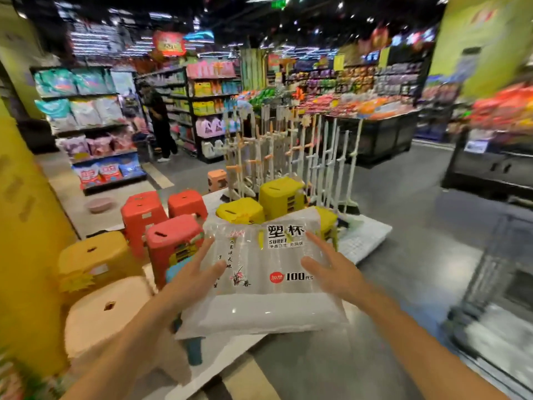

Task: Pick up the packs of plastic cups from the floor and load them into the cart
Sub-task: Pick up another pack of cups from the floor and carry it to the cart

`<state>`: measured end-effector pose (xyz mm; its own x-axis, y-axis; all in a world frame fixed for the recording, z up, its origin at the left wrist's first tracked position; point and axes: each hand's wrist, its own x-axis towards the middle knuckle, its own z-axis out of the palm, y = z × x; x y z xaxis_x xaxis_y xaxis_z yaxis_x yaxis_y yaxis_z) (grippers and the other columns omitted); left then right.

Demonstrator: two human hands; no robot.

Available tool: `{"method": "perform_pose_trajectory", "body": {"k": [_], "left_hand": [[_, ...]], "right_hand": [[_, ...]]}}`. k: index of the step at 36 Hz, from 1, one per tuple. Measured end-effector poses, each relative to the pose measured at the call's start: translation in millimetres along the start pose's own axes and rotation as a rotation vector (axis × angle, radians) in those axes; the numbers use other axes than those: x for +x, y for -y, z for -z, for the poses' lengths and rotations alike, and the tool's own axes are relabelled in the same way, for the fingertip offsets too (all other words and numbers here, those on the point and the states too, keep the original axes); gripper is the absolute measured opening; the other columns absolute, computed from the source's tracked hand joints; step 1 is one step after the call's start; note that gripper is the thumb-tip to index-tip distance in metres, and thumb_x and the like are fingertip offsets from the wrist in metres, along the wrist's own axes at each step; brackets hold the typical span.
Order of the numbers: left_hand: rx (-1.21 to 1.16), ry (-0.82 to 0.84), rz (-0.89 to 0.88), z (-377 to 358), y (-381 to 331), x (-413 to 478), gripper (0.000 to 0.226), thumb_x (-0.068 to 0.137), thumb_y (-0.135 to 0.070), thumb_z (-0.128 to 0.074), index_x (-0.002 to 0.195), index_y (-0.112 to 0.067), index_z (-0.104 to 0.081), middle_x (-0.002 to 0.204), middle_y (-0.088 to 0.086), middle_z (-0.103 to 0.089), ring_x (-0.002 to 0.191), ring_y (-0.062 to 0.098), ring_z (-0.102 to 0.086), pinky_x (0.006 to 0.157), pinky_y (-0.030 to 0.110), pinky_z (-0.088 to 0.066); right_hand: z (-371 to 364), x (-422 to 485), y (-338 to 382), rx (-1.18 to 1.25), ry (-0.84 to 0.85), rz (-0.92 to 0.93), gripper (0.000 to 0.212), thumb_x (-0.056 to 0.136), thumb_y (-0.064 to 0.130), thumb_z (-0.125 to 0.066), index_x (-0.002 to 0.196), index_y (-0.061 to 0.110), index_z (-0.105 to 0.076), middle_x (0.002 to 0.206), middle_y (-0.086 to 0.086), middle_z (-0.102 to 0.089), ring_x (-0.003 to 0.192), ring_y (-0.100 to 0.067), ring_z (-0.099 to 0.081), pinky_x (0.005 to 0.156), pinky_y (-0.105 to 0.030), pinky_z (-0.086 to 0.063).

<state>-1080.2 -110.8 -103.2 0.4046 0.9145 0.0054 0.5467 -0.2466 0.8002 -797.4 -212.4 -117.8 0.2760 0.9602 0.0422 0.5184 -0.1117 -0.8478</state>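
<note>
The grey store floor (403, 284) fills the middle, with a yellow pillar (23, 226) at the left edge and stocked shelves (95, 125) behind it. At the right edge is a blurred grey wire cart (496, 284). A low white platform (366, 235) carries stacked red stools (173, 241) and yellow stools (281, 194). The pack of plastic cups (259, 284), a clear bag printed with black characters and "100", is held off the floor, flat and tilted slightly toward the camera. It sits in front of the stools and well apart from the cart. The left grip (187, 278) presses on the pack's left edge, with its fingers straight and its thumb lying on top. The right grip (328, 269) presses on the right edge, its fingers spread over the top face.
</note>
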Motion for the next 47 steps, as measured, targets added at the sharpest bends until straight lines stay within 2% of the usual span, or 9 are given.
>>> {"method": "perform_pose_trajectory", "body": {"k": [5, 11, 14, 20, 23, 30, 33, 37, 47], "left_hand": [[-0.001, 0.121, -0.084, -75, -50, 43, 0.066, 0.094, -0.048, -0.055, 0.151, -0.046, -0.022, 0.161, -0.011, -0.021, 0.146, 0.013, -0.025, 0.12, 0.035, -0.021], [-0.061, 0.29, -0.147, -154, -103, 82, 0.067, 0.094, -0.045, -0.056, 0.153, -0.042, -0.023, 0.159, -0.016, -0.018, 0.148, 0.011, -0.019, 0.12, 0.033, -0.02], [-0.05, 0.392, -0.172, -186, -115, 106, 0.075, 0.083, -0.063, -0.056, 0.148, -0.055, -0.019, 0.159, -0.02, -0.016, 0.148, 0.012, -0.021, 0.12, 0.039, -0.023], [-0.04, 0.499, -0.314, -248, -139, 156, 0.069, 0.093, -0.047, -0.058, 0.152, -0.044, -0.022, 0.161, -0.014, -0.015, 0.149, 0.011, -0.014, 0.122, 0.04, -0.017], [-0.077, 0.617, -0.344, -272, -149, 172, 0.068, 0.094, -0.046, -0.056, 0.152, -0.044, -0.021, 0.153, -0.025, -0.013, 0.148, 0.008, -0.012, 0.122, 0.037, -0.016], [-0.017, 0.796, -0.45, -329, -186, 207, 0.067, 0.092, -0.053, -0.056, 0.148, -0.053, -0.019, 0.156, -0.018, -0.023, 0.148, 0.014, -0.02, 0.117, 0.035, -0.02], [-0.017, 0.87, -0.474, -352, -200, 204, 0.068, 0.093, -0.05, -0.055, 0.151, -0.049, -0.02, 0.151, -0.022, -0.024, 0.147, 0.012, -0.022, 0.114, 0.03, -0.022], [-0.021, 0.964, -0.511, -390, -215, 210, 0.069, 0.093, -0.053, -0.055, 0.151, -0.049, -0.018, 0.154, -0.02, -0.026, 0.138, 0.007, -0.031, 0.109, 0.029, -0.028], [-0.057, 1.019, -0.557, -492, -277, 202, 0.067, 0.092, -0.05, -0.06, 0.148, -0.053, -0.024, 0.148, -0.027, -0.023, 0.143, 0.003, -0.022, 0.116, 0.032, -0.025]], "right_hand": [[79, -16, -43, -0.092, -0.105, -0.097, 0.06, 0.098, 0.042, -0.056, 0.151, 0.045, -0.029, 0.138, 0.013, -0.046, 0.124, -0.01, -0.048, 0.094, -0.025, -0.037], [141, -33, -102, -0.099, -0.232, -0.195, 0.063, 0.098, 0.045, -0.055, 0.152, 0.046, -0.023, 0.156, 0.016, -0.03, 0.144, -0.014, -0.032, 0.112, -0.03, -0.029], [161, -42, -122, -0.069, -0.279, -0.251, 0.061, 0.098, 0.045, -0.054, 0.151, 0.049, -0.023, 0.15, 0.022, -0.029, 0.138, -0.01, -0.037, 0.108, -0.03, -0.037], [185, -49, -148, -0.083, -0.426, -0.366, 0.062, 0.097, 0.05, -0.052, 0.15, 0.055, -0.02, 0.157, 0.012, -0.033, 0.137, -0.015, -0.042, 0.106, -0.033, -0.039], [190, -57, -156, -0.074, -0.51, -0.43, 0.06, 0.098, 0.045, -0.054, 0.149, 0.055, -0.022, 0.153, 0.01, -0.041, 0.119, -0.01, -0.051, 0.095, -0.027, -0.041], [209, -75, -177, -0.088, -0.654, -0.607, 0.06, 0.096, 0.052, -0.052, 0.146, 0.061, -0.019, 0.116, 0.008, -0.059, 0.083, -0.011, -0.068, 0.083, -0.036, -0.057], [219, -90, -184, -0.113, -0.702, -0.668, 0.062, 0.096, 0.052, -0.051, 0.147, 0.059, -0.017, 0.133, 0.003, -0.06, 0.087, -0.008, -0.066, 0.082, -0.03, -0.054], [236, -106, -193, -0.149, -0.747, -0.732, 0.063, 0.098, 0.048, -0.052, 0.15, 0.056, -0.017, 0.127, -0.005, -0.066, 0.094, -0.021, -0.07, 0.082, -0.033, -0.056], [304, -148, -242, -0.136, -0.82, -0.743, 0.064, 0.099, 0.048, -0.051, 0.152, 0.053, -0.016, 0.161, 0.009, -0.028, 0.135, -0.018, -0.046, 0.105, -0.031, -0.036]]}}
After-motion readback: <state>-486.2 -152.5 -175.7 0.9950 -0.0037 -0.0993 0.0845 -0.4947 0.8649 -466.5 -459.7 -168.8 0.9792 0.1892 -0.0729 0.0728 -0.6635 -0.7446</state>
